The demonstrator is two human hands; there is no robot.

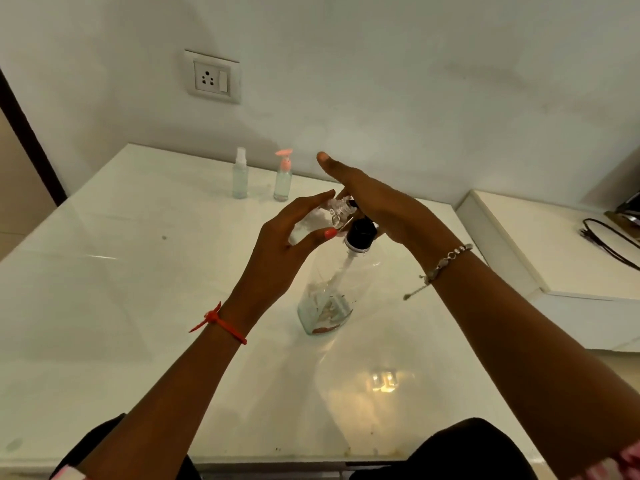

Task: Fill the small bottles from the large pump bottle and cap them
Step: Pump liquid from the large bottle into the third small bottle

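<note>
One small bottle (330, 212) in left hand (287, 244), beside pump bottle (332, 289)

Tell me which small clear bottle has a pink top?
The small clear plastic bottle with the pink pump top, the right one of the two standing by the wall. Its neighbour is a small clear bottle with a whitish spray cap.

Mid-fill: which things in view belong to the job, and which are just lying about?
Job: large pump bottle, pressed by the right hand; small clear bottle in the left hand; spray bottle; pink-topped bottle.
Lying about: black cable; wall socket.
</note>
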